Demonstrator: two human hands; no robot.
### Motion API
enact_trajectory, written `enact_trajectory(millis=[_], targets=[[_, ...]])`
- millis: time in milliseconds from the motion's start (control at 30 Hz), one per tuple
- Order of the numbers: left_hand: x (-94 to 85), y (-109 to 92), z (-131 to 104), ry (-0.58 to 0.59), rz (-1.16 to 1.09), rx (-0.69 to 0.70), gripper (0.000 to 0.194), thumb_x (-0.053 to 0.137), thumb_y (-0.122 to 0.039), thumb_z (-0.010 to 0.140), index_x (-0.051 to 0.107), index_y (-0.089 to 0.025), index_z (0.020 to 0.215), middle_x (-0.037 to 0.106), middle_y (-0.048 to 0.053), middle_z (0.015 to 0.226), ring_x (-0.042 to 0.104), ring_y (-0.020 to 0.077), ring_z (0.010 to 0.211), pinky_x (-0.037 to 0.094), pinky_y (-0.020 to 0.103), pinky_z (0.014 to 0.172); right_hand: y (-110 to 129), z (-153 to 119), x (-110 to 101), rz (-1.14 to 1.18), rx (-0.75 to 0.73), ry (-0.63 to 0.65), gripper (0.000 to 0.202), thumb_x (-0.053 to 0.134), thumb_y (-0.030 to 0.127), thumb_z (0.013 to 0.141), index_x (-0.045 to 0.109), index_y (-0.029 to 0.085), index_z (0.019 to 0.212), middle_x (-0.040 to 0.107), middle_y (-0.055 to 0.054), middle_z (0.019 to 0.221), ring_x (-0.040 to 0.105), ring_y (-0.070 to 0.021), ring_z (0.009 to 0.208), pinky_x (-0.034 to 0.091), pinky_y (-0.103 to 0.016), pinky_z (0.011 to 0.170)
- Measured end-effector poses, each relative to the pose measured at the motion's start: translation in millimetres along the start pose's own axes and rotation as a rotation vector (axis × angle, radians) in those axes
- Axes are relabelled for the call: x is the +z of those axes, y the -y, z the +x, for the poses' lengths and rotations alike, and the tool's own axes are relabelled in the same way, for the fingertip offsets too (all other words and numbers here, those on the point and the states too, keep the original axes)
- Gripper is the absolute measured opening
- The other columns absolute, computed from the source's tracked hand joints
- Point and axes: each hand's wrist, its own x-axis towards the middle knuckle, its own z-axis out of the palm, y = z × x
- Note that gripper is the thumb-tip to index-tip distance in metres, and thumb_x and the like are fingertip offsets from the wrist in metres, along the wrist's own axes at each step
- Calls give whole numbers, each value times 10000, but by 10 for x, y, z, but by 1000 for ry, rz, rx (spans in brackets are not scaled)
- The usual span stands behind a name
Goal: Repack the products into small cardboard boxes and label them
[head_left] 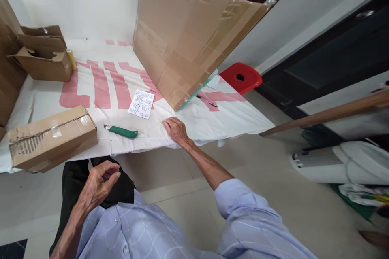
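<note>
My right hand point(176, 130) rests on the front edge of the white cloth-covered table point(115, 129), its fingers curled under and pressed together; whatever they may hold is hidden. Over my lap, my left hand point(101, 180) hovers with fingers bent and thumb apart, holding nothing. A green utility knife point(123, 131) lies on the cloth left of my right hand, its blade end pointing left. Just behind the knife is a small white sheet point(141, 104) with drawn shapes. A closed, taped long cardboard box point(54, 137) sits at the front left.
A large flat cardboard piece point(188, 36) stands tilted at the table's back. Beside its lower edge lies a dark pen-like item point(206, 100). An open small box point(45, 62) and yellow item point(71, 60) are back left. A red stool point(243, 77) stands beyond the table.
</note>
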Motion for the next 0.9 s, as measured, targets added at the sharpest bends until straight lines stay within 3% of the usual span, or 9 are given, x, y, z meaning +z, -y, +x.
enact_trajectory(millis=[167,267,367,433,533,600,667,900], targets=[[68,63,-60,-18,-47,-43,178,706,-338,906,814,-201,940,824,73,913,764,209,815,583,295,744,230,-47,45,119,5,-117,239,518,206,974,657,222,780,709,-111,828,622,-247,849,513,-370,850],[160,111,-78,-44,-111,-89,220,748,-379,893,823,-188,973,826,85,930,764,220,836,584,308,753,561,-126,44,219,5,-195,282,468,233,1011,688,217,835,719,-102,829,649,-235,818,553,-372,811],[293,98,-75,-60,-312,-163,434,804,-510,866,804,-172,1137,822,117,1035,765,225,848,597,322,752,1136,-342,-8,338,-41,-233,323,443,274,1069,732,219,938,766,-100,914,717,-229,892,599,-390,867],[381,49,-74,-52,-519,-200,618,849,-621,805,765,-175,1224,800,128,1109,763,222,844,604,317,723,1603,-554,-86,490,-164,-239,250,524,278,1069,762,232,1009,803,-103,1020,753,-239,999,611,-422,942],[460,-40,-115,-70,-736,-166,608,905,-680,733,752,-160,1009,741,65,945,716,192,806,601,294,707,2220,-851,-250,737,-363,-228,224,576,211,1054,781,253,1132,825,-95,1101,773,-236,1025,634,-426,921],[466,-83,-188,-121,-792,-141,561,925,-659,732,704,-156,844,662,15,804,668,165,761,606,290,719,2487,-979,-357,821,-392,-222,255,571,184,1054,779,262,1180,827,-96,1138,783,-239,1043,646,-432,914],[442,-107,-294,-163,-831,-142,534,945,-621,730,703,-153,813,635,1,771,651,153,736,616,294,724,2640,-1051,-444,864,-384,-216,274,578,165,1049,774,273,1206,823,-97,1175,785,-246,1076,649,-449,935],[308,-207,-730,-228,-785,-130,544,965,-559,732,850,-144,1065,802,89,1007,731,201,803,639,310,675,2844,-1258,-676,1008,-314,-170,241,635,162,1031,792,308,1140,776,-76,1262,758,-239,1144,655,-440,941]])
